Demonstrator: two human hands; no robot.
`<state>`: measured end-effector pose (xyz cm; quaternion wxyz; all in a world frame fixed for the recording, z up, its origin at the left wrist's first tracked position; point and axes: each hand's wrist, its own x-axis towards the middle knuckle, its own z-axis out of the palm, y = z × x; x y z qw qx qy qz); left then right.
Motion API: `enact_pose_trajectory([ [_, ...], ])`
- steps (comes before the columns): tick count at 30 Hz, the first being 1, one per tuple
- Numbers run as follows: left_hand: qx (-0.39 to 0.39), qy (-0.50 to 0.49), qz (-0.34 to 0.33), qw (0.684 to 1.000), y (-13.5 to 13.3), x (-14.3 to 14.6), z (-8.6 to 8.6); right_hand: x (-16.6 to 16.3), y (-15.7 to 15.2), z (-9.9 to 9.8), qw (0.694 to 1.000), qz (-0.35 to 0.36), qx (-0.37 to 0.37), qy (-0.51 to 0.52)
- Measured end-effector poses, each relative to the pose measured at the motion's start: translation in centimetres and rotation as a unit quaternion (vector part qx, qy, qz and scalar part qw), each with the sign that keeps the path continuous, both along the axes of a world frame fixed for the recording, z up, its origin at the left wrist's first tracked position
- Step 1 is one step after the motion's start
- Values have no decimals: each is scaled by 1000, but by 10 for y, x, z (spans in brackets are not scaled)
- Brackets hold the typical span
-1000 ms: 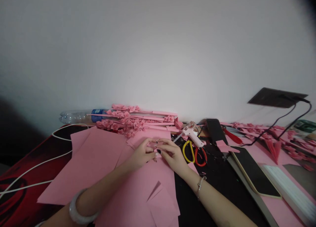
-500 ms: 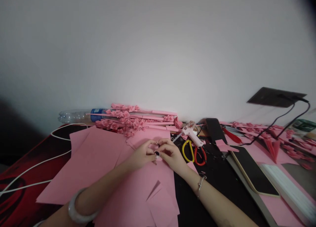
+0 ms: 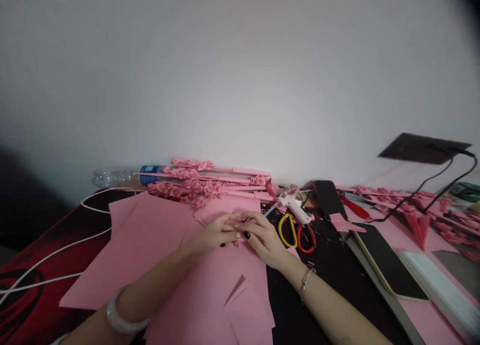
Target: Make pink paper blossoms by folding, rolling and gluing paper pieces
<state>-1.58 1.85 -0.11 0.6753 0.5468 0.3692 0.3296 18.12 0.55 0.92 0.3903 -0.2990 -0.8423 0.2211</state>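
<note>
A small piece of pink paper [image 3: 241,240] is held at the fingertips, over the pink sheets [image 3: 202,295] laid on the tabletop [image 3: 337,270]. The left hand [image 3: 216,233] is closed in a pinch on it, with the thumb set beneath the bent fingers; the right hand [image 3: 265,239] is curled against the same piece, its thumb and fingers drawn in close. The hands are brought together so tightly that most of the piece is covered, and its exact shape and folds cannot be told.

For such fine handling, one pinch is best kept firm as an anchor while the paper is worked by the other in small turns. Light pressure is advised, since thin paper is easily creased in the wrong place or marked by a nail. Edges are better lined up before any fold is pressed flat, and the thumbs can be parted briefly so that the work is seen.

The wrists are best kept low and steady above the sheets. Elbow room is to be minded on the right, where the glue gun [image 3: 294,207] and the yellow loop handle [image 3: 281,231] lie just beyond the fingers.
</note>
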Motion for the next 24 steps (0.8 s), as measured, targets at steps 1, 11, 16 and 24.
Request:
enact_pose_trajectory([
  [1, 0, -2, 1, 1000, 0, 0, 0, 1, 0, 0, 1000, 1, 3, -4],
  [11, -8, 10, 2, 1000, -1, 2, -2, -2, 2, 4, 995, 14, -86, 57],
  [16, 6, 17, -12, 1000, -3, 4, -4, -7, 3, 1, 986, -32, -127, 106],
  [24, 7, 22, -41, 999, -11, 5, -6, -8, 0, -4, 979, -49, -198, -14],
])
